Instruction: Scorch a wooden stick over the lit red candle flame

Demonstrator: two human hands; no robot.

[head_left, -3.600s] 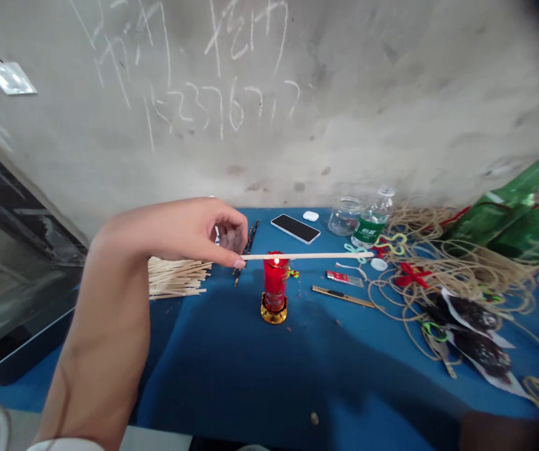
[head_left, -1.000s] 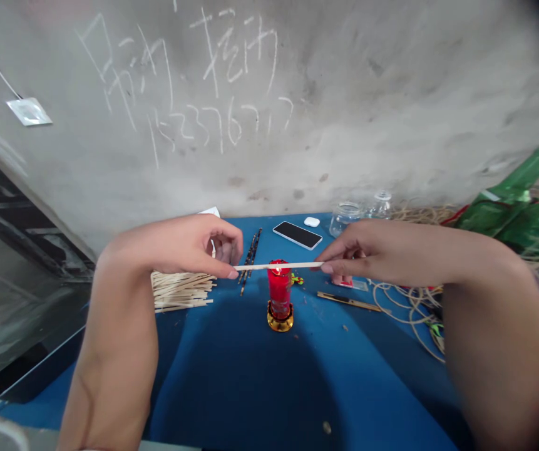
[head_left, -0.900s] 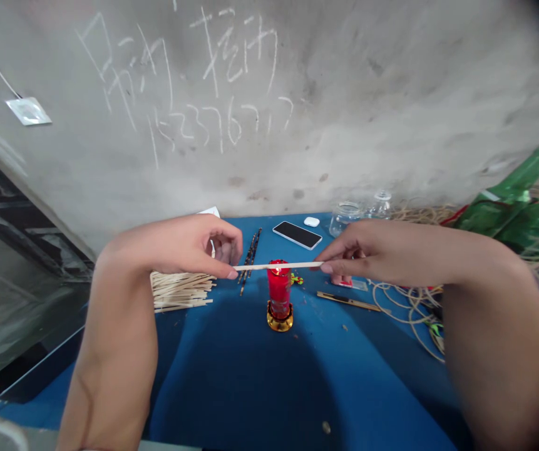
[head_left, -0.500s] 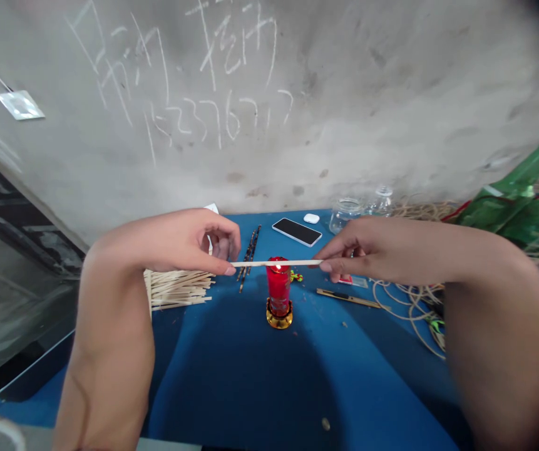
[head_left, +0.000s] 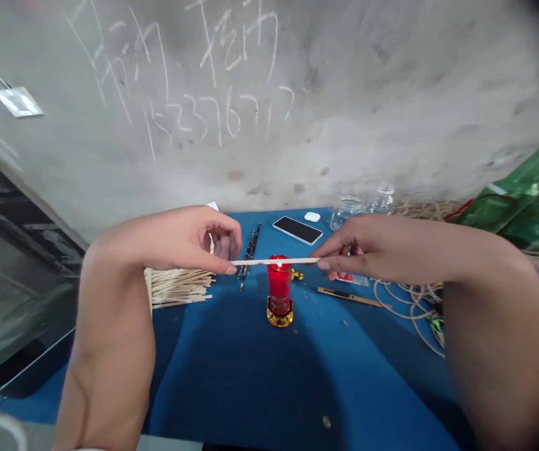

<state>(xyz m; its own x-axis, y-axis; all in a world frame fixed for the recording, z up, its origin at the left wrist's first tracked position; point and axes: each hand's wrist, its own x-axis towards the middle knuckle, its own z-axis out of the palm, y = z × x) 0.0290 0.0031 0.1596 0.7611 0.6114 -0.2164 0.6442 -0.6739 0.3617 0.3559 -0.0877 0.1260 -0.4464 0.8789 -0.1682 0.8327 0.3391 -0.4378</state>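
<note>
A thin pale wooden strip (head_left: 292, 260) spans level between my two hands. My left hand (head_left: 208, 241) pinches one end between thumb and fingers, while my right hand (head_left: 347, 250) grips the other end the same way. Behind and below the strip's middle stands a lit red candle (head_left: 279, 291) on a gold base, its flame close to the strip; I cannot tell whether they touch. Beside my left hand lies a stack of similar pale strips (head_left: 179, 289). Several dark-mottled sticks (head_left: 250, 250) rest just past my left fingertips.
A phone (head_left: 297, 230), a white earbud case (head_left: 312, 217) and glass jars (head_left: 347, 212) are at the back of the blue table (head_left: 250, 388). A utility knife (head_left: 349, 297) lies right of the candle. Coiled cane (head_left: 410, 307) and green bottles (head_left: 523, 194) crowd the right.
My right fingers have shifted slightly left along the strip. Both hands still hold it over the candle.
</note>
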